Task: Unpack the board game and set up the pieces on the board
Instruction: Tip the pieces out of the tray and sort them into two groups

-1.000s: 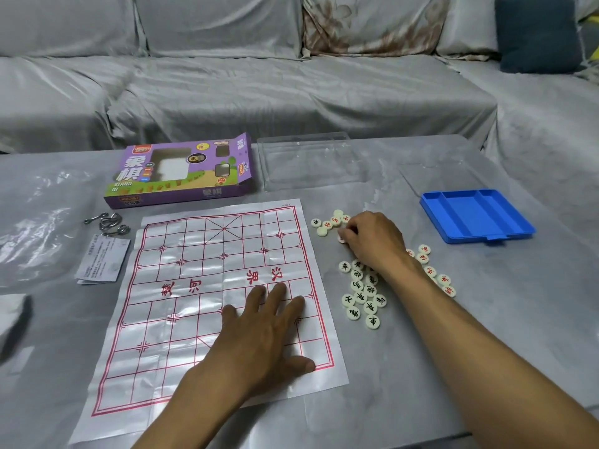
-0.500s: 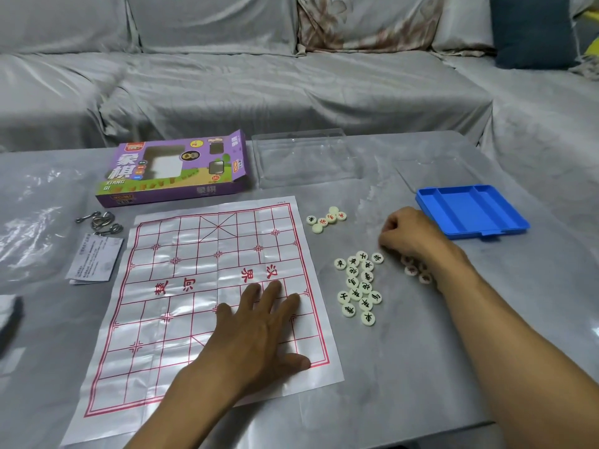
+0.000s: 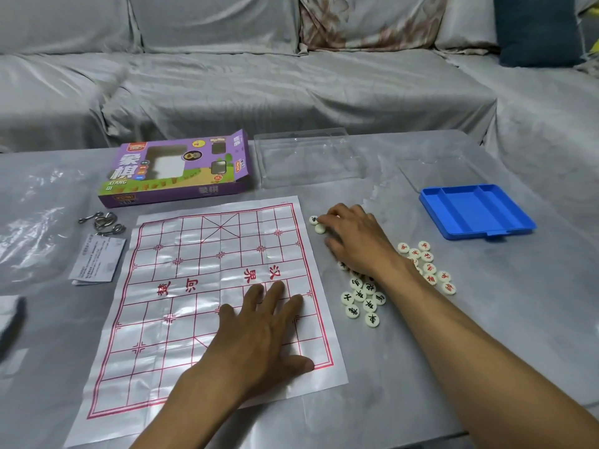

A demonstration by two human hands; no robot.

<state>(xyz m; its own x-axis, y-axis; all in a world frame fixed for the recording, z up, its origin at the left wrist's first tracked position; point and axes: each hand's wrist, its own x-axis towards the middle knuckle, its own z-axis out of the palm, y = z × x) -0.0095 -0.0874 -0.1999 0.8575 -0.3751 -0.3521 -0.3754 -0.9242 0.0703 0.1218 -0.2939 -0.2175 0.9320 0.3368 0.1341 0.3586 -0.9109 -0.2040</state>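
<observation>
The paper game board (image 3: 194,280), white with a red grid, lies flat on the grey table. My left hand (image 3: 259,335) presses palm-down on its near right part, fingers apart. My right hand (image 3: 353,234) rests just right of the board's far corner, fingers curled over a small cluster of round white pieces (image 3: 316,223); two of them show at the fingertips, the rest are hidden. A pile of black-lettered pieces (image 3: 363,303) lies under my right forearm. Red-lettered pieces (image 3: 428,267) lie to the right of my wrist.
A blue compartment tray (image 3: 473,209) stands far right. The open purple game box (image 3: 175,170) and a clear plastic lid (image 3: 304,160) lie behind the board. Metal rings (image 3: 102,222), a leaflet (image 3: 97,260) and a plastic bag (image 3: 32,222) are left. A covered sofa (image 3: 291,85) is beyond.
My right hand went from the small far cluster to the red-lettered pile by the tray, then came back left to the small cluster. My left hand stayed flat on the board.
</observation>
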